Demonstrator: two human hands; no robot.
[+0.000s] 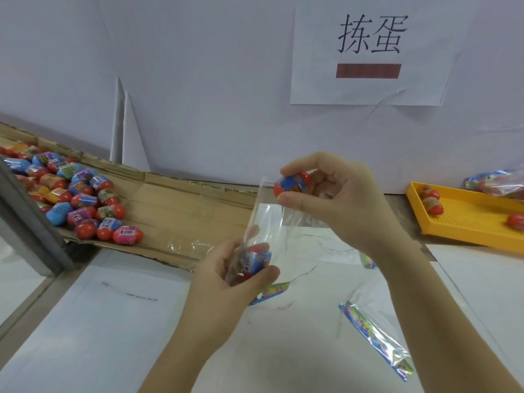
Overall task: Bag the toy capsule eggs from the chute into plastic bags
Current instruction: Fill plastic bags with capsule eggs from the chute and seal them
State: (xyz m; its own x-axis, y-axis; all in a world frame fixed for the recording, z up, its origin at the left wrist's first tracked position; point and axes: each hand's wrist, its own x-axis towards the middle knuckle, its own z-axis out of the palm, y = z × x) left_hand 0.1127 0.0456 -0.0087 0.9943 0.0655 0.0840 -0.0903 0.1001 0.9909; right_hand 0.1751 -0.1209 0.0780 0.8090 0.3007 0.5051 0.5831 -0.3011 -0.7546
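Note:
My left hand [226, 279] grips the bottom of a clear plastic bag [269, 222], with a red and blue capsule egg [256, 259] inside it under my fingers. The bag stands upright with its mouth at the top. My right hand [337, 199] pinches a second red egg with a blue label [292, 184] right at the bag's mouth. Several more eggs [82, 199] lie piled on the cardboard chute [181, 211] at the left.
A yellow perforated tray [467, 219] at the right holds a few eggs and a filled bag [499, 182]. Empty bags with colourful header strips [377, 341] lie on the white table. A white wall with a paper sign [368, 52] stands behind.

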